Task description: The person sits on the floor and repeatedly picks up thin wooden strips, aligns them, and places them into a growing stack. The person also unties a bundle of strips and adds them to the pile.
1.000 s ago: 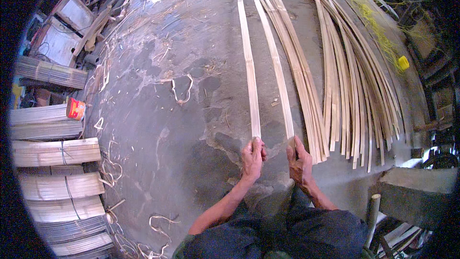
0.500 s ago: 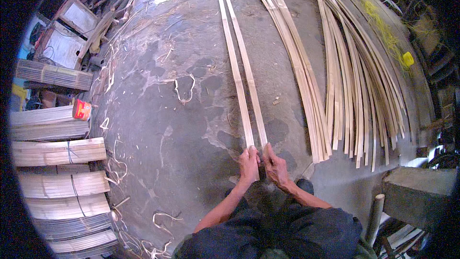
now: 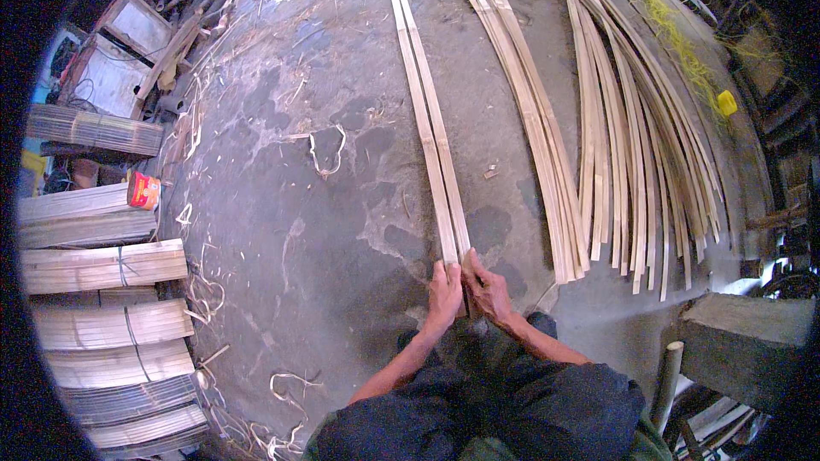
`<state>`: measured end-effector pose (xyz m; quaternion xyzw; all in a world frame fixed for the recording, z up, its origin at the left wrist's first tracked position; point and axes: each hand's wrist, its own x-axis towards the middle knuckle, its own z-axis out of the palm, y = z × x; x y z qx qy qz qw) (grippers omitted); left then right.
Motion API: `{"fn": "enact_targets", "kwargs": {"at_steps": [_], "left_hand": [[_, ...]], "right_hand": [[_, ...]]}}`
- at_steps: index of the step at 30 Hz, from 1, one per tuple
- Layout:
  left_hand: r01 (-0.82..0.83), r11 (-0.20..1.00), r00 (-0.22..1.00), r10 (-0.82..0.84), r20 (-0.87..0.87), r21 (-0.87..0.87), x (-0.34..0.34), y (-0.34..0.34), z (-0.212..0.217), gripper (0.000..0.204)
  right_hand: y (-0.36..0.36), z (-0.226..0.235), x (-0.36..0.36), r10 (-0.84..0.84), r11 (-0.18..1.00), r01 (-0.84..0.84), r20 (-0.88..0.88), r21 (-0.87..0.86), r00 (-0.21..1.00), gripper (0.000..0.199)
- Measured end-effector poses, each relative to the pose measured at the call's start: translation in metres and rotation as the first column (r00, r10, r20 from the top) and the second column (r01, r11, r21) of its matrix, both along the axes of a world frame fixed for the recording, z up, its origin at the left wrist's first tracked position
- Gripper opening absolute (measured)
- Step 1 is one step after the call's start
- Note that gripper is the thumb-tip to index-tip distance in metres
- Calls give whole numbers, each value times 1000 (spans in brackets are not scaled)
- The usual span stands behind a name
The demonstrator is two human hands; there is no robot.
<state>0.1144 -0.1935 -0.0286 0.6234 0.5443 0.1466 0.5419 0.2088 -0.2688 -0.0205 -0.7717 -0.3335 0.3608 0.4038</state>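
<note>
Two long, pale bamboo strips stretch side by side from my hands to the far edge of the view. My left hand (image 3: 443,294) is closed round the near end of the left bamboo strip (image 3: 424,141). Close beside it, my right hand (image 3: 490,292) grips the near end of the right bamboo strip (image 3: 438,135). The strips lie almost edge to edge along much of their length. Parts of the strip ends are hidden beneath my fingers. A group of similar strips (image 3: 547,166) lies on the floor to the right.
A larger fan of bamboo strips (image 3: 632,162) spreads further right. Tied bundles of slats (image 3: 107,269) are stacked at left, with a red tin (image 3: 143,191) on them. Curled shavings (image 3: 327,154) litter the concrete floor (image 3: 282,290). A concrete block (image 3: 747,346) stands at right.
The two strips, apart before, are now brought together along their length. The right strip has shifted left toward the other. Both hands keep their hold.
</note>
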Motion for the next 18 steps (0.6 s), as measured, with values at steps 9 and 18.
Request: {"fn": "enact_targets", "kwargs": {"at_steps": [9,18], "left_hand": [[-197,962,966,156,207,190,-3,-3,-23,41],[-198,971,920,231,317,-131,-15,23,-9,36]], "right_hand": [[-3,-17,-4,-39,994,41,-22,104,999,52],[-15,-20,15,-1,998,22,-306,67,952,46]]}}
